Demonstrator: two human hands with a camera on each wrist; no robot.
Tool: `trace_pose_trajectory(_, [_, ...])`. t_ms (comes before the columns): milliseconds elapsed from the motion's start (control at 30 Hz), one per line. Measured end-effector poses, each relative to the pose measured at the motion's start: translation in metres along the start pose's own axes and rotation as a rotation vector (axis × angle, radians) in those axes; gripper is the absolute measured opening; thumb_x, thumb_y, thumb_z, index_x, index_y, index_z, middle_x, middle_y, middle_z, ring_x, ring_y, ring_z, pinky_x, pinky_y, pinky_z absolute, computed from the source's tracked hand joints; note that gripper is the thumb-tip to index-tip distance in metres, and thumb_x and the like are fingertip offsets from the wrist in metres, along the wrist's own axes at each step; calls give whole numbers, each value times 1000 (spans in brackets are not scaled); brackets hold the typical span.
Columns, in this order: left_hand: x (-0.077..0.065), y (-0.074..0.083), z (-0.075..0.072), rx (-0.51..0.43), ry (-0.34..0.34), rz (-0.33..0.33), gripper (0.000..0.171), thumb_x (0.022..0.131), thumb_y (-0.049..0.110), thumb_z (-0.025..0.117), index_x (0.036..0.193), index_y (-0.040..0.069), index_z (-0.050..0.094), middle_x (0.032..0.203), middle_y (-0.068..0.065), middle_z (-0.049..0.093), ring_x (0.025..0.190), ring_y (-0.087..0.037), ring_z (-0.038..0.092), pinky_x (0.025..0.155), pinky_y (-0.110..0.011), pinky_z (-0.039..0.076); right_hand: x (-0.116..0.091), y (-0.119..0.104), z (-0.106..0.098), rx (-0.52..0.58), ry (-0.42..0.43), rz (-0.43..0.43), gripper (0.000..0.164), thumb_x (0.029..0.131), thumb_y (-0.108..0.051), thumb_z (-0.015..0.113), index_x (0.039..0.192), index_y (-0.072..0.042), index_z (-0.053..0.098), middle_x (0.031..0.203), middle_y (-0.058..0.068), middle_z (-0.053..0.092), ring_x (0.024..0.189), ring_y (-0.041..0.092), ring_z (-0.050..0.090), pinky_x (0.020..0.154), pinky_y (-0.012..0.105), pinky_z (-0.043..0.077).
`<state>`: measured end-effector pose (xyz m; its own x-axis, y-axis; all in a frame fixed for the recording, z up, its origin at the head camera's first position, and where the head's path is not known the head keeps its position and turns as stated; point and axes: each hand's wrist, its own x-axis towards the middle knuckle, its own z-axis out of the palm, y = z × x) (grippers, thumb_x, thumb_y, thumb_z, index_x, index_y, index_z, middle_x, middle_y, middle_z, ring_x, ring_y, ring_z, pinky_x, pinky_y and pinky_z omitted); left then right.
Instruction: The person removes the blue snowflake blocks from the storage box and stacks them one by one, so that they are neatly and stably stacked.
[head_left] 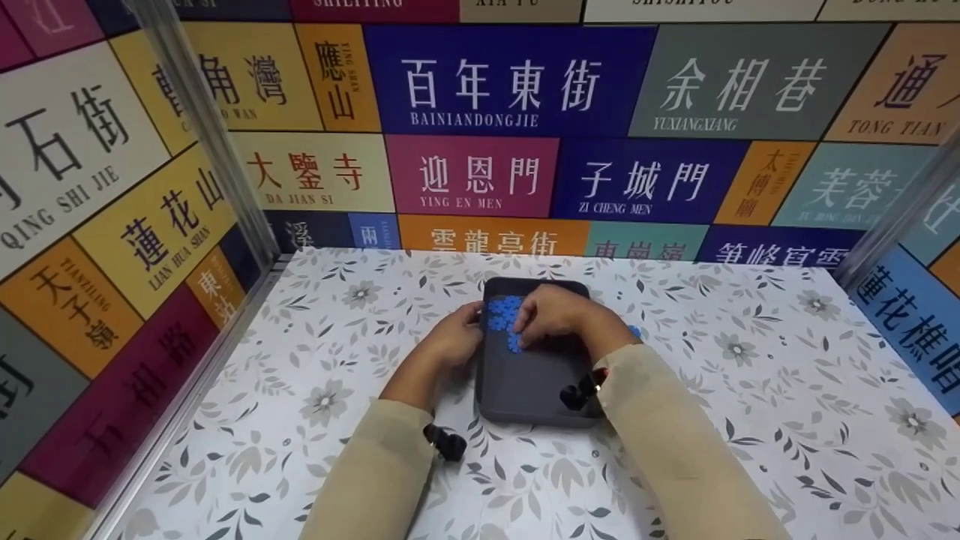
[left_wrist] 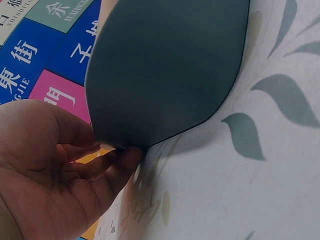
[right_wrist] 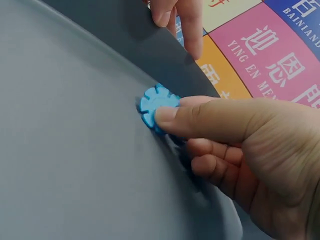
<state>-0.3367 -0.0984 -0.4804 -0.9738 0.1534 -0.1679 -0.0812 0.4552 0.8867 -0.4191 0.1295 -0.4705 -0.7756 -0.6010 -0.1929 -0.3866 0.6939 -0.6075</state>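
A dark grey tray point(head_left: 525, 386) lies on the table. My left hand point(head_left: 456, 337) grips its left side; in the left wrist view the fingertips meet the lower edge of the tray's outer wall point(left_wrist: 165, 70). Over the tray, my right hand point(head_left: 555, 311) pinches a round blue notched plastic disc point(right_wrist: 152, 106) between thumb and fingers, close to the tray's inner wall. Several more blue discs point(head_left: 501, 311) lie together in the tray's far left part. The right hand and forearm hide the tray's right side in the head view.
The table is covered by a white cloth point(head_left: 322, 315) with grey leaves and flowers. Something small and blue point(head_left: 634, 331) shows just beyond the right wrist. Panels with street names point(head_left: 472, 176) stand behind the table and at both sides.
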Motion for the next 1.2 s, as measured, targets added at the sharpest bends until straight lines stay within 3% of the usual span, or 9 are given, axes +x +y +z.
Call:
trace_pose_trajectory(267, [0,0,0,14,0,7,59,106,9,45,164,11,43,162,-15,54,154,-30,47,132,-49,30,-15,-7,-7,170,3,-12,18,88,-17,84,104,-8,83,86,4,82,69,13,74,68,31,64])
trace_pose_trajectory(533, [-4,1,0,45,21,34,60,104,9,47,163,9,44,161,-17,55,149,-31,51,126,-47,38,-43,-2,-9,355,187,-7,34,94,-19,82,118,4,78,96,9,82,77,16,77,75,37,67])
trace_pose_trajectory(667, [-2,1,-1,56,21,29,61,103,9,49,163,10,44,160,-16,56,150,-30,51,127,-47,37,-61,3,-10,484,324,51,32,96,-23,81,120,-1,78,96,3,81,80,14,76,78,39,66])
trace_pose_trajectory(767, [-1,1,-1,60,16,14,60,104,10,49,164,12,44,161,-15,55,151,-30,50,129,-48,35,-75,11,-14,603,416,71,32,96,-21,80,121,-1,77,95,-3,80,81,12,75,79,37,66])
trace_pose_trajectory(933, [-3,2,-3,68,3,-8,60,105,13,48,165,15,43,162,-12,55,143,-30,54,121,-49,43,-98,31,-22,750,512,101,37,98,-17,80,125,6,73,96,-6,80,82,10,77,80,27,66])
trace_pose_trajectory(1200, [-1,-2,-2,57,-3,30,59,104,12,49,163,12,45,160,-16,57,142,-31,55,122,-49,42,-128,65,-29,798,512,169,47,97,-20,81,132,8,67,98,-8,79,85,6,77,83,24,65])
